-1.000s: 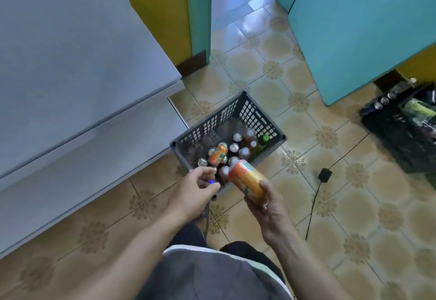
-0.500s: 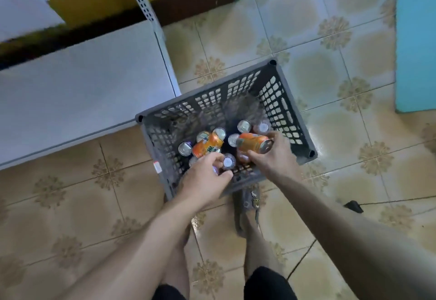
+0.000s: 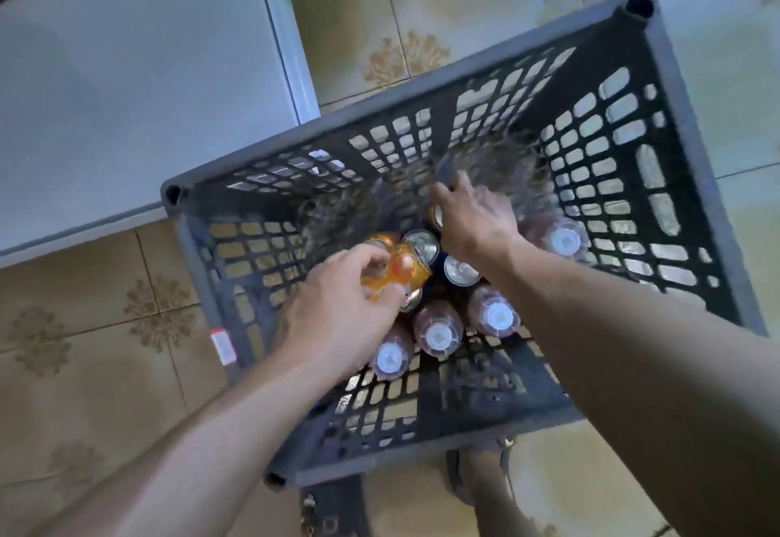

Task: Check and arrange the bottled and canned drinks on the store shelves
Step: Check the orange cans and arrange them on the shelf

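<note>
1. All the drinks in view sit in the grey plastic lattice crate point(image 3: 675, 122) on the patterned tile floor point(image 3: 422, 8). None stands on the white metal shelf base point(image 3: 126, 93) beside the crate's far-left corner. I judge the work to be at the picking-out stage, with the arranging itself not yet shown.
2. The left hand point(image 3: 337, 317) has its thumb and fingers curled round an orange drink can point(image 3: 401, 270). This can lies on its side on top of the other drinks, towards the crate's left wall.
3. The right hand point(image 3: 477, 219) reaches towards the far wall. It lies over a can with a gold-rimmed end point(image 3: 437, 215) that peeks out beside the thumb. I cannot tell whether the fingers clasp that can or only lie over it.
4. Still to be lifted, checked and shelved are the brown-filled plastic bottles with white caps point(image 3: 439, 336). Three stand upright in a row towards the near wall, and a fourth stands by the right wall. Upright silver-topped cans point(image 3: 460, 270) stand in the middle of the crate between the two hands.
5. Several things cannot be made out:
   - The hands cover part of the cluster, so the can count is uncertain.
   - No label is readable.
   - The crate floor by the far wall is smeared with blur.
   - The upper shelves are out of view, so how much stock is already arranged cannot be judged.
</note>
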Demonstrator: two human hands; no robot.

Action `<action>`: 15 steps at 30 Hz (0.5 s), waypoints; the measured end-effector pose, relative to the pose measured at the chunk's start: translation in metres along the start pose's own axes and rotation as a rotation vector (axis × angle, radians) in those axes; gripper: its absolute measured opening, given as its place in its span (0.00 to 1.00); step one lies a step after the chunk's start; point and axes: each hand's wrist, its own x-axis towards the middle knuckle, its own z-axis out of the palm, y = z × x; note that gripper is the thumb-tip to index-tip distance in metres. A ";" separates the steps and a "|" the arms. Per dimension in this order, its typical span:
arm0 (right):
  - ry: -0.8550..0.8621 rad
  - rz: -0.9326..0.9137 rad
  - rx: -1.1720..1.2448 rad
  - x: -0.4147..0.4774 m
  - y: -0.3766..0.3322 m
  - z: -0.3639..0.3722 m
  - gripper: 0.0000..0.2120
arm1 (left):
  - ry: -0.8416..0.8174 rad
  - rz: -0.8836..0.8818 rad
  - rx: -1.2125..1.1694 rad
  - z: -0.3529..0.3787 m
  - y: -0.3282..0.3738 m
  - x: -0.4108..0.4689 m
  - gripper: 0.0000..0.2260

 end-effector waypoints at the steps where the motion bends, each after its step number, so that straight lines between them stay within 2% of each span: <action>1: -0.014 0.011 0.007 0.001 0.001 0.006 0.28 | 0.002 -0.016 -0.013 0.003 -0.005 -0.002 0.14; 5: -0.064 0.050 0.125 -0.012 0.008 0.007 0.32 | -0.023 -0.039 -0.045 0.012 -0.011 -0.018 0.13; 9: 0.006 0.112 0.246 -0.053 0.016 -0.023 0.28 | -0.015 -0.048 -0.119 0.010 -0.003 -0.054 0.13; 15: -0.029 0.199 0.285 -0.149 -0.001 -0.092 0.23 | 0.059 -0.092 -0.365 -0.036 0.019 -0.133 0.12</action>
